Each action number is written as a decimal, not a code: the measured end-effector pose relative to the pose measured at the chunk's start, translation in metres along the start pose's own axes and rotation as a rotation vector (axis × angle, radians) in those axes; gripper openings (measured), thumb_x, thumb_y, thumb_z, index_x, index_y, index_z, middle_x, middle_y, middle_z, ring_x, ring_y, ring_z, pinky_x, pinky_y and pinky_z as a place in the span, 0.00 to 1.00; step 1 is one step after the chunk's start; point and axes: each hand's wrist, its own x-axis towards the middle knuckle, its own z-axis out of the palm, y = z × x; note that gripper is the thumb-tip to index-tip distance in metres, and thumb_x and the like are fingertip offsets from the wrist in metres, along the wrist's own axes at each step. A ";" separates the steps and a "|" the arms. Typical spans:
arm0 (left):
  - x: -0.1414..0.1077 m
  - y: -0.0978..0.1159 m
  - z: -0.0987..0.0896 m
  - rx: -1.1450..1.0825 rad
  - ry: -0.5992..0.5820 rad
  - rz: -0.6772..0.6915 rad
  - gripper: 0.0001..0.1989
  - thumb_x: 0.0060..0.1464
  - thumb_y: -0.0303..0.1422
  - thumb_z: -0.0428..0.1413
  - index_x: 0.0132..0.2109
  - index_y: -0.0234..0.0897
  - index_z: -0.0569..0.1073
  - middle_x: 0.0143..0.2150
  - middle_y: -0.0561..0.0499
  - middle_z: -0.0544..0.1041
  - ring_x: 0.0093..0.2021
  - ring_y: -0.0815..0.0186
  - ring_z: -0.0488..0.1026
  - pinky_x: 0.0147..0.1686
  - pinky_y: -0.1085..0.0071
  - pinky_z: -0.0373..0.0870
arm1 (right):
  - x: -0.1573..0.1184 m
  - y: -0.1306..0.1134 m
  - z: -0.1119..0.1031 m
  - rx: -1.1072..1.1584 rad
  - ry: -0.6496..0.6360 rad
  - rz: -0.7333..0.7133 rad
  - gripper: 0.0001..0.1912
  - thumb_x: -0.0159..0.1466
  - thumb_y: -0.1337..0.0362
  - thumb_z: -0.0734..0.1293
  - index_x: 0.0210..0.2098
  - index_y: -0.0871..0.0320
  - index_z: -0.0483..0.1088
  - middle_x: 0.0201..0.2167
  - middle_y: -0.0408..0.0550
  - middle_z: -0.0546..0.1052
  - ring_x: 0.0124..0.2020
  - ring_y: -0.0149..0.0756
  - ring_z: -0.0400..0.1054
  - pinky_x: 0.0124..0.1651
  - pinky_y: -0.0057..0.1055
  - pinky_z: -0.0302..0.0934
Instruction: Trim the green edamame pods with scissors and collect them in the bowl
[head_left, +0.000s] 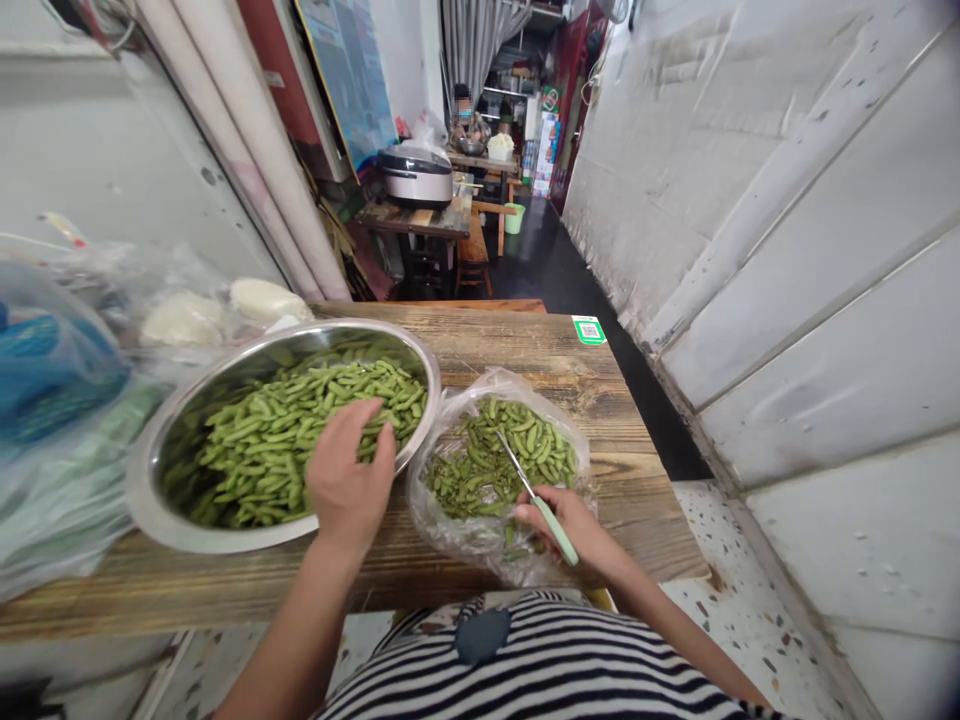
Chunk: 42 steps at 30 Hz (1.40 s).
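Resting open on green soybean pods (315, 425) in a steel bowl (225, 541), the left hand (349, 470) sits just beside a clear plastic bag (450, 530) of more pods on a wooden table (517, 350). The right hand (570, 530) curls closed around a green-handled knife (553, 528), its blade reaching into the bag. Stuffed plastic bags (52, 400) crowd the left, a white panelled wall (795, 250) runs along the right, and a rice cooker (415, 175) sits far ahead.

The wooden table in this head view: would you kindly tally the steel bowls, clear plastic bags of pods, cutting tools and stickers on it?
Stainless steel bowl: 1
Clear plastic bag of green pods: 1
Green-handled cutting tool: 1
Green QR sticker: 1
Total: 4
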 end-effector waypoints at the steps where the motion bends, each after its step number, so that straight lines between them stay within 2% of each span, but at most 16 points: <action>1: 0.003 -0.001 -0.001 0.070 -0.006 0.079 0.17 0.50 0.30 0.57 0.49 0.35 0.73 0.53 0.40 0.72 0.57 0.54 0.65 0.58 0.55 0.59 | 0.000 0.001 -0.001 -0.003 0.008 -0.005 0.22 0.56 0.47 0.67 0.36 0.60 0.67 0.13 0.33 0.58 0.12 0.23 0.51 0.13 0.19 0.48; 3: -0.001 0.000 0.006 0.108 -0.087 0.222 0.18 0.51 0.29 0.56 0.51 0.36 0.73 0.57 0.39 0.69 0.60 0.52 0.62 0.59 0.53 0.56 | 0.001 0.002 -0.003 -0.002 0.014 -0.010 0.22 0.56 0.47 0.67 0.37 0.60 0.67 0.13 0.33 0.59 0.12 0.23 0.52 0.13 0.19 0.50; 4: -0.008 0.001 0.014 0.083 -0.179 0.289 0.17 0.52 0.28 0.54 0.50 0.37 0.74 0.55 0.40 0.71 0.58 0.54 0.64 0.57 0.54 0.58 | 0.001 0.002 -0.003 0.001 0.012 -0.011 0.22 0.56 0.47 0.67 0.38 0.60 0.67 0.13 0.33 0.60 0.12 0.23 0.53 0.13 0.19 0.51; 6: -0.026 0.002 0.034 -0.009 -0.503 0.403 0.16 0.54 0.25 0.49 0.47 0.39 0.75 0.48 0.43 0.76 0.50 0.59 0.71 0.52 0.59 0.65 | 0.000 0.003 -0.003 0.013 0.007 -0.008 0.23 0.56 0.47 0.67 0.38 0.60 0.67 0.13 0.33 0.60 0.12 0.23 0.53 0.12 0.19 0.51; 7: -0.035 0.002 0.046 -0.005 -0.644 0.396 0.16 0.54 0.24 0.48 0.45 0.38 0.76 0.46 0.44 0.77 0.47 0.59 0.72 0.50 0.60 0.67 | 0.000 0.003 -0.003 0.017 0.002 -0.003 0.23 0.56 0.46 0.68 0.38 0.60 0.67 0.12 0.33 0.60 0.12 0.23 0.52 0.12 0.19 0.51; 9: -0.046 0.000 0.066 0.085 -0.825 0.329 0.16 0.54 0.22 0.46 0.42 0.35 0.77 0.44 0.41 0.77 0.46 0.57 0.72 0.48 0.59 0.67 | -0.002 0.003 -0.003 0.012 -0.010 0.009 0.25 0.55 0.45 0.68 0.38 0.60 0.67 0.12 0.33 0.60 0.12 0.23 0.52 0.12 0.19 0.51; 12: -0.046 -0.005 0.081 0.203 -0.942 0.267 0.13 0.52 0.23 0.48 0.37 0.34 0.77 0.40 0.40 0.78 0.45 0.54 0.72 0.47 0.57 0.67 | -0.005 0.003 -0.003 -0.014 -0.026 0.031 0.26 0.54 0.44 0.68 0.38 0.60 0.67 0.13 0.33 0.60 0.12 0.23 0.52 0.13 0.20 0.51; 14: -0.041 -0.009 0.080 0.169 -0.952 0.226 0.12 0.53 0.25 0.50 0.37 0.34 0.78 0.39 0.41 0.79 0.45 0.54 0.73 0.47 0.58 0.67 | -0.006 0.005 -0.004 -0.027 -0.035 0.051 0.27 0.54 0.44 0.67 0.40 0.60 0.67 0.14 0.33 0.60 0.12 0.24 0.53 0.13 0.20 0.51; 17: -0.041 -0.009 0.070 0.002 -0.913 0.052 0.12 0.55 0.30 0.51 0.41 0.35 0.78 0.42 0.43 0.80 0.44 0.58 0.74 0.47 0.62 0.68 | -0.007 0.007 -0.005 -0.063 -0.049 0.051 0.27 0.56 0.44 0.66 0.42 0.60 0.66 0.15 0.34 0.61 0.13 0.25 0.55 0.15 0.21 0.51; 21: -0.050 0.001 0.057 -0.191 -0.870 -0.136 0.14 0.55 0.35 0.51 0.41 0.36 0.78 0.42 0.46 0.81 0.42 0.60 0.76 0.46 0.64 0.70 | -0.007 0.002 -0.006 -0.198 -0.061 -0.039 0.25 0.59 0.45 0.64 0.44 0.61 0.68 0.17 0.36 0.62 0.17 0.26 0.55 0.20 0.22 0.51; 26: -0.055 0.012 0.052 -0.320 -0.788 -0.296 0.14 0.52 0.36 0.52 0.40 0.34 0.79 0.38 0.47 0.81 0.37 0.62 0.77 0.41 0.66 0.71 | -0.007 -0.007 -0.006 -0.300 -0.061 -0.120 0.23 0.60 0.46 0.65 0.39 0.62 0.70 0.18 0.38 0.63 0.21 0.28 0.57 0.26 0.23 0.52; 29: -0.055 0.012 0.051 -0.358 -0.759 -0.350 0.14 0.51 0.36 0.53 0.39 0.34 0.79 0.36 0.47 0.82 0.35 0.62 0.77 0.40 0.67 0.72 | -0.007 -0.007 -0.005 -0.307 -0.075 -0.133 0.21 0.60 0.47 0.65 0.37 0.62 0.69 0.18 0.38 0.63 0.21 0.27 0.56 0.25 0.23 0.51; 34: -0.054 0.014 0.048 -0.411 -0.782 -0.388 0.13 0.50 0.36 0.53 0.38 0.35 0.79 0.33 0.48 0.81 0.33 0.61 0.77 0.38 0.66 0.71 | -0.005 -0.005 -0.002 -0.225 -0.093 -0.102 0.20 0.59 0.48 0.66 0.36 0.61 0.69 0.16 0.37 0.61 0.18 0.26 0.54 0.21 0.22 0.48; 39: -0.054 0.013 0.048 -0.443 -0.829 -0.404 0.10 0.48 0.35 0.55 0.33 0.35 0.78 0.28 0.50 0.80 0.30 0.63 0.74 0.33 0.69 0.69 | -0.002 0.000 0.005 -0.136 -0.100 -0.009 0.21 0.56 0.46 0.68 0.32 0.60 0.68 0.12 0.34 0.58 0.14 0.23 0.50 0.16 0.21 0.45; 42: -0.054 0.011 0.048 -0.478 -0.777 -0.470 0.09 0.44 0.35 0.58 0.32 0.35 0.77 0.30 0.50 0.79 0.31 0.64 0.73 0.34 0.70 0.69 | 0.000 0.001 0.008 -0.066 -0.097 0.046 0.23 0.54 0.45 0.69 0.32 0.60 0.67 0.11 0.32 0.57 0.11 0.23 0.49 0.14 0.21 0.45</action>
